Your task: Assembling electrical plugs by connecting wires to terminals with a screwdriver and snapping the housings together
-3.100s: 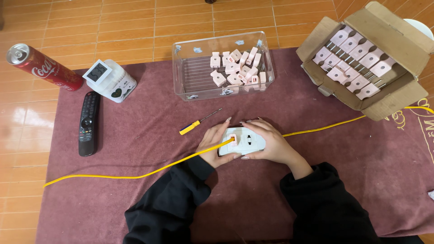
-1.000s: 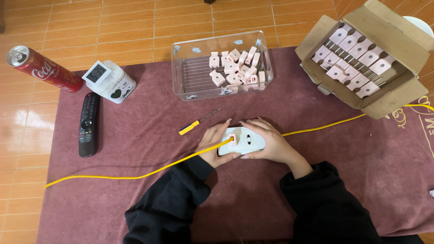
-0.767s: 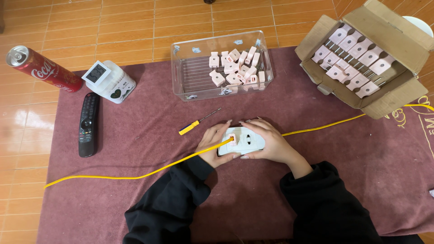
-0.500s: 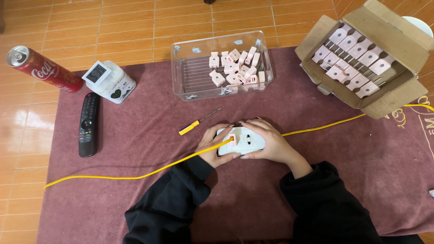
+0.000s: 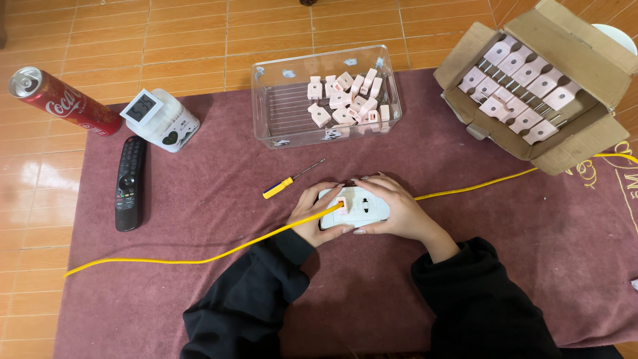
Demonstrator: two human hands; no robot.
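A white socket strip [image 5: 364, 207] lies on the maroon mat [image 5: 212, 199] just in front of me. My left hand [image 5: 312, 218] grips its left end. My right hand [image 5: 393, 211] covers its right end, with the fingers over the top edge. A small pink plug [image 5: 341, 205] sits in the left socket of the strip. A yellow cable [image 5: 199, 256] leads from the plug away to the left across the mat. A second stretch of yellow cable [image 5: 492, 182] leaves the strip toward the right.
A yellow-handled screwdriver [image 5: 287, 183] lies left of my hands. Behind stands a clear plastic bin [image 5: 279, 106] holding several pink plugs. A cardboard box [image 5: 585, 133] of pink plugs sits at the right. At the left are a black remote [image 5: 129, 182], a small digital clock [image 5: 159, 119] and a red can [image 5: 60, 101].
My fingers have shifted slightly on the strip, and the pink plug now shows seated in the left socket. Everything else stays where it was.
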